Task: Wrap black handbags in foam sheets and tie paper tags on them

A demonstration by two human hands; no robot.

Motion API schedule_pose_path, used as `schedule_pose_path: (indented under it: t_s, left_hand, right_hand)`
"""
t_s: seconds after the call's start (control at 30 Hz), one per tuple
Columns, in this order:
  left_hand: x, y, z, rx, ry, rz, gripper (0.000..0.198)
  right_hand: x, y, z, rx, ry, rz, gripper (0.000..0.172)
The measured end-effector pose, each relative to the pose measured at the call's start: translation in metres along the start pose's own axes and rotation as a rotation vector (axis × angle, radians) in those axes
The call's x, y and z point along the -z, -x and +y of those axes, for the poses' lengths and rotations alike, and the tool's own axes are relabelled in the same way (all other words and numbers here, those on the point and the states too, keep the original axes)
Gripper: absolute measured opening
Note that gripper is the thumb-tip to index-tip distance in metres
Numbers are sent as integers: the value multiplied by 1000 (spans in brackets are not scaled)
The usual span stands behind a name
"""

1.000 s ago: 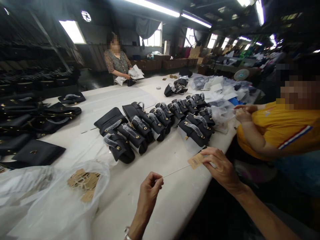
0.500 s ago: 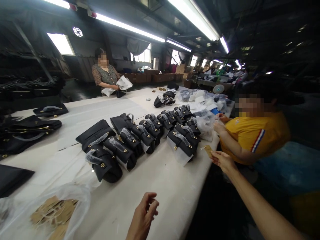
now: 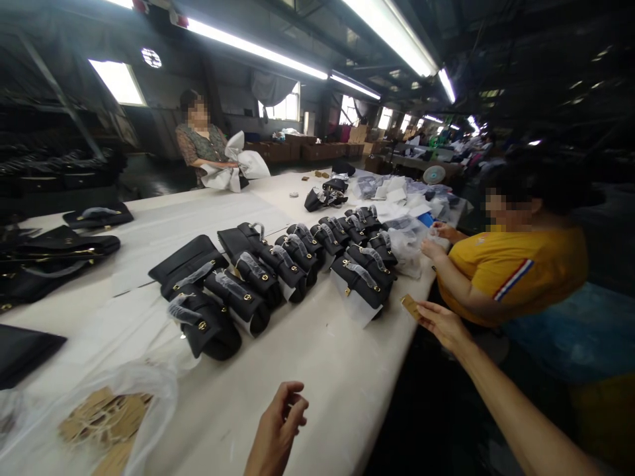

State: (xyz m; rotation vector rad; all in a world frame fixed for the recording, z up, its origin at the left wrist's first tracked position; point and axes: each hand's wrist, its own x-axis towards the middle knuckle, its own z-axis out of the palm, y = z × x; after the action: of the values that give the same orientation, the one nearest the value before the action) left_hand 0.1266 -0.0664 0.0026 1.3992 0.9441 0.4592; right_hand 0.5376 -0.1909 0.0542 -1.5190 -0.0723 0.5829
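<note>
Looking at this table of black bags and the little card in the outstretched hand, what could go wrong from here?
The right hand holds the brown tag out past the table edge, pinched only at one end, so it might slip and drop to the dark floor. The left hand hovers empty over the table, so nothing backs up that grip. The nearest black bag also sits close to that edge, so a nudge from the reaching arm could push it off.
</note>
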Motion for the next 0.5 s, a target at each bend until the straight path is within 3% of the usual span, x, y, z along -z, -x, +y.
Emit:
schedule_pose_path:
  t_s: [0.17, 0.33, 0.5]
  left_hand:
    - [2, -3, -1, -11, -15, -68, 54]
    - [-4, 5, 22, -104, -63, -61, 38]
    - [-7, 11, 43, -202, -14, -85, 61]
  right_hand:
    - [-27, 33, 11, 16, 134, -197, 30]
    - [-75, 92, 19, 88, 365, -504, 35]
    - [-121, 149, 18, 80, 493, -742, 27]
